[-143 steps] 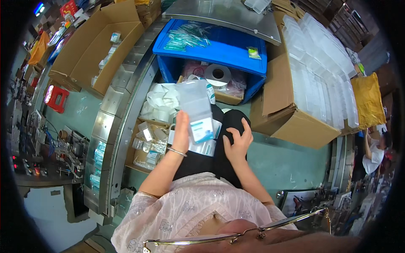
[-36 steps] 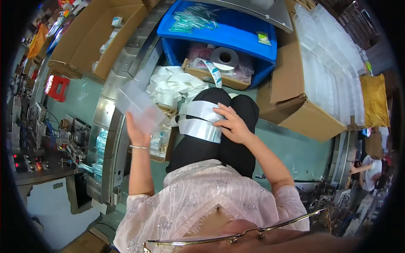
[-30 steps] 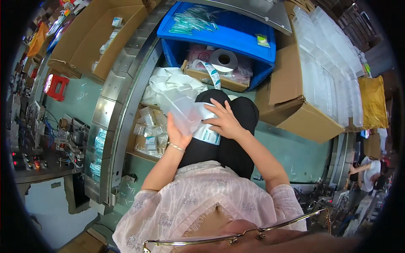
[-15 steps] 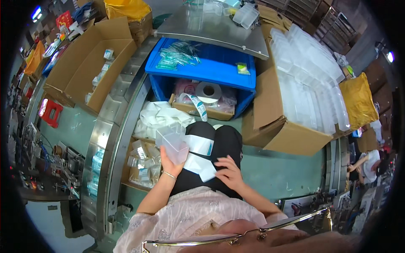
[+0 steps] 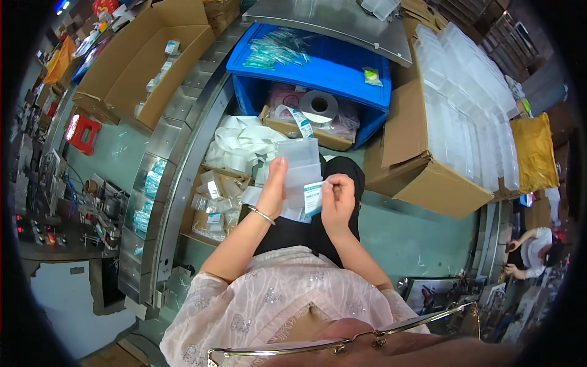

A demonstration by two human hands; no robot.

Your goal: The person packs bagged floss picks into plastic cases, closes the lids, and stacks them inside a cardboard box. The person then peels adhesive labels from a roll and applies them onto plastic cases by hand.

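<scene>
While hands [image 5: 272, 192] grip pouches [image 5: 298, 174], crate [image 5: 367, 92] holds packets [image 5: 275, 52].

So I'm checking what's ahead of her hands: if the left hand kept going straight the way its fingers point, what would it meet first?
The left hand points up the picture behind the clear pouch. Beyond it, probably the label strip and tape roll in the cardboard tray; depth is unclear.

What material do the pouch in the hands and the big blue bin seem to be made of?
The pouch looks like thin clear plastic film, slightly glossy: the dark trousers show through it. The blue bin looks like rigid moulded plastic with a smooth, even colour, though the finish is hard to judge from here.
</scene>
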